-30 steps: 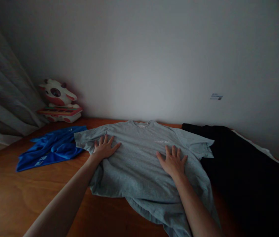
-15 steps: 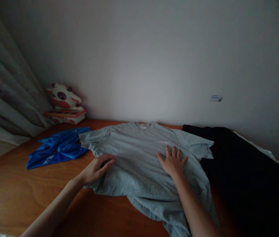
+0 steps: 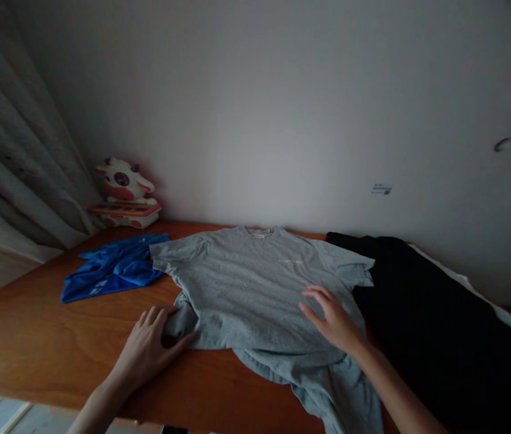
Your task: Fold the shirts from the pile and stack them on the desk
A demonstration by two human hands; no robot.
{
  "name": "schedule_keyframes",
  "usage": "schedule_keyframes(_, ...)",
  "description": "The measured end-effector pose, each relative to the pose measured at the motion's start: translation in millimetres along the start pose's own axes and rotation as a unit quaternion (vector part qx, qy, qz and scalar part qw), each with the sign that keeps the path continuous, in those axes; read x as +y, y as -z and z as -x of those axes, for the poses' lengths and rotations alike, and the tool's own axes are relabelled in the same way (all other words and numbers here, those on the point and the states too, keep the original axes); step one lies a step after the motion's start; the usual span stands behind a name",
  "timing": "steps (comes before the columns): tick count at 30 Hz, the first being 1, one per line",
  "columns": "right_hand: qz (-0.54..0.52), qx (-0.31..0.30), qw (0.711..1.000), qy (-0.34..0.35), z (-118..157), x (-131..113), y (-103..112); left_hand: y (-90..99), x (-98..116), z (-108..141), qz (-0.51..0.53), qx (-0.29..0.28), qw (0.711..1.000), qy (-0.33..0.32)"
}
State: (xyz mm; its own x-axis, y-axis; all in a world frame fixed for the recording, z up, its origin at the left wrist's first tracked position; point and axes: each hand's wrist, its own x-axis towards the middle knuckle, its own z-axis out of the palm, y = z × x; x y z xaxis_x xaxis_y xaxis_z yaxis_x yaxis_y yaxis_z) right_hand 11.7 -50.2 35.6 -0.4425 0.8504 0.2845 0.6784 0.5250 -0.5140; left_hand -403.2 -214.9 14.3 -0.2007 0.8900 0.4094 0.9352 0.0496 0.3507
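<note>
A grey short-sleeved T-shirt [image 3: 246, 283] lies spread on the wooden table, its collar toward the wall and small lettering on the chest. Its lower part is rumpled and trails over the front edge at the right. At the shirt's lower left corner is my left hand [image 3: 149, 343], fingers and thumb apart on either side of a bunched bit of cloth. My right hand [image 3: 334, 322] is over the lower right of the shirt front, thumb apart from loosely curved fingers and nothing held; whether it touches the cloth I cannot tell.
Left of the shirt lies a crumpled blue garment [image 3: 117, 268], with a cow-shaped toy keyboard [image 3: 126, 196] behind it. Black cloth [image 3: 422, 319] covers the right side, with white fabric along its far edge. A curtain [image 3: 15, 150] hangs left; the wall [image 3: 255, 120] bounds the table [image 3: 47, 337].
My left hand has slid down and left from the shirt's side to its lower corner, its fingers spreading. My right hand has drawn back off the chest toward me. The view has shifted slightly.
</note>
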Motion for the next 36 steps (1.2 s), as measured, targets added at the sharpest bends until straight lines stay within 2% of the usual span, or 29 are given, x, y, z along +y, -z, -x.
schedule_keyframes(2, -0.051, -0.033, 0.997, 0.048, 39.2, -11.3, 22.7, 3.7, 2.6, -0.2, 0.017, -0.013, 1.000, -0.009)
schedule_keyframes(5, -0.039, -0.121, 0.990, 0.066, 91.6, -23.8, 46.3, 11.1, 7.3, -1.6, 0.088, -0.033, 0.996, -0.005)
schedule_keyframes(7, -0.010, -0.152, 0.986, 0.061, 114.4, -25.0, 50.7, 17.2, 11.3, -4.0, 0.139, -0.050, 0.989, 0.030)
schedule_keyframes(9, 0.009, -0.156, 0.986, 0.053, 127.6, -21.2, 48.1, 24.1, 15.6, -7.3, 0.193, -0.057, 0.976, 0.085)
schedule_keyframes(12, -0.015, -0.114, 0.993, 0.028, 137.3, -11.4, 42.5, 36.1, 21.0, -12.2, 0.281, -0.048, 0.944, 0.166)
schedule_keyframes(15, -0.084, -0.053, 0.993, -0.060, 141.1, -1.7, 47.0, 49.5, 20.4, -15.6, 0.331, -0.051, 0.920, 0.204)
schedule_keyframes(17, -0.132, -0.041, 0.983, -0.122, 139.5, 3.5, 55.7, 56.9, 15.1, -17.6, 0.338, -0.046, 0.913, 0.225)
schedule_keyframes(19, -0.169, -0.037, 0.971, -0.163, 133.6, 7.2, 64.7, 60.3, 6.6, -19.9, 0.359, -0.023, 0.899, 0.250)
schedule_keyframes(22, -0.199, -0.001, 0.959, -0.202, 119.3, 9.1, 70.2, 54.3, -4.8, -21.5, 0.398, 0.056, 0.878, 0.262)
schedule_keyframes(24, -0.208, 0.017, 0.953, -0.218, 109.6, 7.4, 68.2, 45.2, -6.5, -16.8, 0.356, 0.129, 0.898, 0.224)
schedule_keyframes(25, -0.210, 0.019, 0.952, -0.223, 105.8, 6.0, 66.4, 40.5, -4.9, -11.9, 0.304, 0.153, 0.922, 0.182)
schedule_keyframes(26, -0.210, 0.020, 0.951, -0.226, 103.1, 4.4, 64.7, 36.4, -1.9, -5.5, 0.242, 0.150, 0.951, 0.121)
schedule_keyframes(28, -0.206, 0.012, 0.951, -0.229, 101.8, 2.6, 62.8, 31.0, 6.4, 9.1, 0.115, 0.067, 0.990, -0.035)
schedule_keyframes(30, -0.208, -0.020, 0.952, -0.223, 105.7, 4.7, 62.9, 28.5, 13.0, 20.8, 0.023, -0.052, 0.985, -0.162)
schedule_keyframes(31, -0.210, -0.044, 0.952, -0.218, 109.0, 7.5, 63.2, 27.6, 14.1, 23.9, -0.009, -0.088, 0.977, -0.193)
schedule_keyframes(32, -0.209, -0.069, 0.952, -0.212, 112.6, 11.4, 63.3, 26.3, 13.2, 24.6, -0.035, -0.100, 0.973, -0.203)
schedule_keyframes(34, -0.188, -0.097, 0.955, -0.210, 119.2, 20.9, 62.3, 22.9, 6.1, 19.7, -0.075, -0.079, 0.978, -0.180)
schedule_keyframes(36, -0.151, -0.081, 0.961, -0.220, 123.2, 30.1, 60.6, 20.0, -4.1, 9.2, -0.099, -0.059, 0.982, -0.151)
